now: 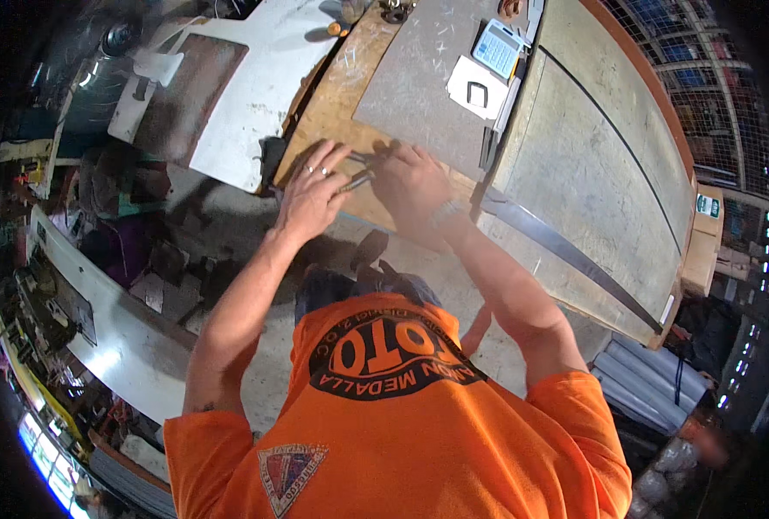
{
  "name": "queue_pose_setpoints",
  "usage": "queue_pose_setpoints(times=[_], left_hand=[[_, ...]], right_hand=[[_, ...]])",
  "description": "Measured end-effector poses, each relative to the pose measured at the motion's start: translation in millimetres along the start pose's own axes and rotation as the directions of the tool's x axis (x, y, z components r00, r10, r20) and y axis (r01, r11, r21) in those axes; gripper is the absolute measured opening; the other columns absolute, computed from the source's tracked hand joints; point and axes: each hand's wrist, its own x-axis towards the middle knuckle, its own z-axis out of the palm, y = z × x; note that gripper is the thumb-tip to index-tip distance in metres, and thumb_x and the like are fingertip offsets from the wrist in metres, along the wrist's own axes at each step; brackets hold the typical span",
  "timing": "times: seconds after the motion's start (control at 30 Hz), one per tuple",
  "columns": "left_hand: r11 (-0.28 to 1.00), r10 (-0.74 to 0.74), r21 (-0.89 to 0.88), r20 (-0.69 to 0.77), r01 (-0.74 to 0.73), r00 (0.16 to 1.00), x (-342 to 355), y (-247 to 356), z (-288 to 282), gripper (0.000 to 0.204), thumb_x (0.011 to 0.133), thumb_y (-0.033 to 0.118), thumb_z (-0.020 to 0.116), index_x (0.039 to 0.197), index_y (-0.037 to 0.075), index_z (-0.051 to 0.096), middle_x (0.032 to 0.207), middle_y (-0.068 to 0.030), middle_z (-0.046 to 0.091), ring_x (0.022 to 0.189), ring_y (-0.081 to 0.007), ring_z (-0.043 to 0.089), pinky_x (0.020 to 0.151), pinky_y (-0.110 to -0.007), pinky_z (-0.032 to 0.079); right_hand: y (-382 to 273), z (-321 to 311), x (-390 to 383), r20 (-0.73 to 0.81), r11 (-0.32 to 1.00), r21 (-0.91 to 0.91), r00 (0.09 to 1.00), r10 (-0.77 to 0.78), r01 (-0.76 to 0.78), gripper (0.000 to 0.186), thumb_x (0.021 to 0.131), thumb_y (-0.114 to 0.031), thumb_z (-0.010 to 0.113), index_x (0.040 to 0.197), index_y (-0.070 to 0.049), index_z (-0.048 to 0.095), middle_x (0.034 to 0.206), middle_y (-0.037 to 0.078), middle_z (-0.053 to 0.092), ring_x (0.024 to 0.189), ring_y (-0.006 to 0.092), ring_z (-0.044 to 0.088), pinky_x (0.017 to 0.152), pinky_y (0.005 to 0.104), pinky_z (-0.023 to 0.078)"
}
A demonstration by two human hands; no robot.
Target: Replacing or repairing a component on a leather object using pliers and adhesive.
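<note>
Both hands meet over the bare wooden end of the worktable (337,108). Between them lies a thin, dark metal tool (361,180) with two arms spread apart. My left hand (312,192), with rings on its fingers, has its fingertips and thumb closed at the ends of those arms. On the tool's other side is my right hand (413,186), a watch at its wrist. It is smeared by motion, with its fingers curled over the tool's joined end, which they hide. The exact kind of tool cannot be made out.
On the grey sheet (419,82) ahead, a calculator (497,48) stands near white paper (478,86) bearing a small dark square frame (477,93). A long tapering metal blade (574,255) lies on the right-hand board (587,173). White panels (268,69) lie at left.
</note>
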Motion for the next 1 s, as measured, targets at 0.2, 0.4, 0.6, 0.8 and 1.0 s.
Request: queue_pose_setpoints(times=[0.2,0.4,0.6,0.8,1.0], left_hand=[[0.997,0.042,-0.065,-0.026,-0.043,0.999,5.0,2.5,6.1,0.016,0.082,0.011,0.074,0.091,-0.001,0.067,0.150,-0.0091,0.047,0.145,-0.0331,0.033,0.115,-0.046,0.034],[0.998,-0.024,-0.059,-0.055,0.021,0.998,-6.1,2.0,5.2,0.017,0.082,0.013,0.074,0.092,0.000,0.068,0.151,-0.0080,0.048,0.146,-0.0323,0.033,0.116,-0.046,0.034],[0.989,-0.105,-0.113,-0.038,0.100,0.994,-6.5,-9.3,41.6,0.020,0.085,0.019,0.071,0.099,0.006,0.069,0.156,-0.0062,0.040,0.149,-0.0305,0.028,0.118,-0.049,0.028],[0.997,0.054,-0.037,-0.144,-0.060,0.988,-19.9,-18.7,23.5,0.069,0.085,0.028,0.073,0.146,0.015,0.045,0.161,-0.0133,0.028,0.153,-0.0311,0.016,0.124,-0.049,0.018],[0.915,-0.403,-0.155,-0.344,0.372,0.848,-124.9,-46.5,-63.6,0.055,0.086,0.031,0.074,0.131,0.004,0.059,0.156,-0.0185,0.037,0.149,-0.0366,0.026,0.120,-0.049,0.027]], right_hand=[[-13.3,-4.7,8.8,0.008,0.991,-0.126,0.999,-0.051,0.052,0.022,0.078,-0.011,0.064,0.099,-0.013,0.070,0.111,0.006,0.062,0.111,0.0275,0.057,0.092,0.0412,0.048],[14.7,-23.7,-37.6,0.089,0.990,-0.091,0.991,-0.104,0.112,0.025,0.076,-0.008,0.066,0.101,-0.009,0.070,0.108,0.011,0.063,0.108,0.0298,0.059,0.092,0.0415,0.049],[16.2,-41.0,-48.2,-0.210,0.971,0.010,0.949,0.234,-0.237,0.023,0.080,-0.005,0.070,0.103,-0.002,0.068,0.099,0.019,0.063,0.094,0.0400,0.061,0.083,0.0478,0.050],[28.6,-22.2,-51.3,-0.122,0.948,-0.012,0.941,0.316,-0.319,0.047,0.080,-0.013,0.074,0.124,-0.002,0.062,0.115,0.024,0.060,0.107,0.0442,0.057,0.094,0.0498,0.047],[1.0,-41.4,-49.3,-0.141,0.923,-0.131,0.928,0.345,-0.363,0.077,0.079,-0.023,0.077,0.145,-0.001,0.043,0.132,0.030,0.050,0.121,0.0486,0.048,0.101,0.0537,0.042]])
